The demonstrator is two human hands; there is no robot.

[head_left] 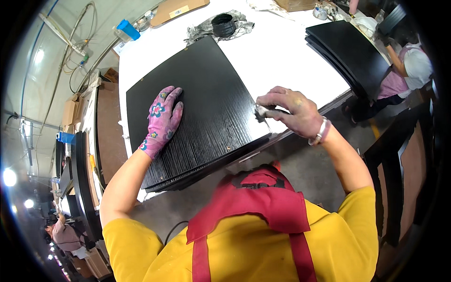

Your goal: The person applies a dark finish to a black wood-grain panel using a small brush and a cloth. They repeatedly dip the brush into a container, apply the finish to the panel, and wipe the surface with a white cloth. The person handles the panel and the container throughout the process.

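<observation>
A black wood-grain panel [211, 101] lies on top of a stack at the near edge of a white-covered table. On its left half rests my left hand [163, 120], in a pink flowered glove, palm down with the fingers stretched out. My right hand [296, 110], stained grey and with a pale band at the wrist, is at the panel's right edge. Its fingers pinch a small crumpled grey-white wad [260, 112] against that edge. Whether the wad is cloth or paper, I cannot tell. Small brass-coloured fittings [229, 148] show near the panel's corners.
Another stack of black panels [350, 49] lies on the table's right part, beside a co-worker [408, 70]. Farther back are a black ring-shaped roll [223, 25] on crumpled plastic, a cardboard piece [178, 10] and a blue container [128, 29]. Brown boards [110, 131] stand at the left.
</observation>
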